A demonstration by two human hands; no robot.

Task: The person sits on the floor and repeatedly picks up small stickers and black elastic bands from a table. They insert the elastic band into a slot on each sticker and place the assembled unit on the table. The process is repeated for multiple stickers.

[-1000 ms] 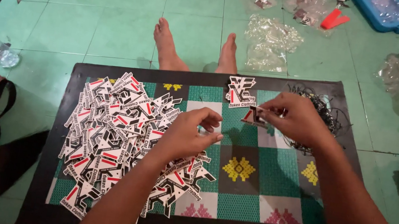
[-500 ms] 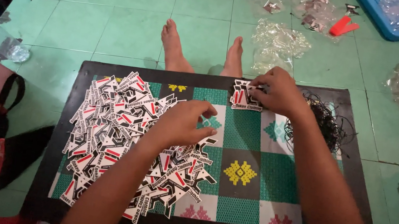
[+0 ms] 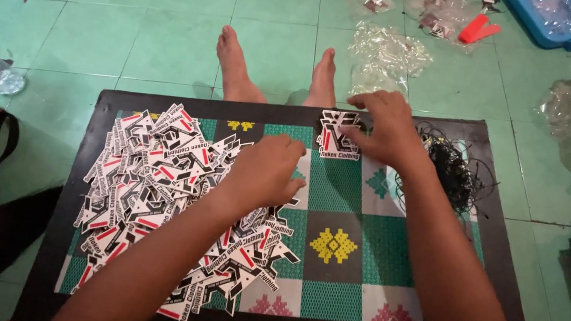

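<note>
Two hands: right hand [image 3: 386, 127] fingers spread on sticker stack [image 3: 339, 135]; left hand [image 3: 264, 172] curled over sticker pile [image 3: 160, 179].

Left hand [image 3: 264, 172] covers part of the sticker pile [image 3: 159, 186]; whether its fingers pinch a sticker cannot be told. Right hand [image 3: 386, 129] hides the right edge of the small sticker stack [image 3: 337, 137]. Both forearms and the blue tray [image 3: 553, 16] are cut off by the frame edges.

home floor: green tiles [image 3: 167, 42], woven mat [image 3: 359, 271].
</note>
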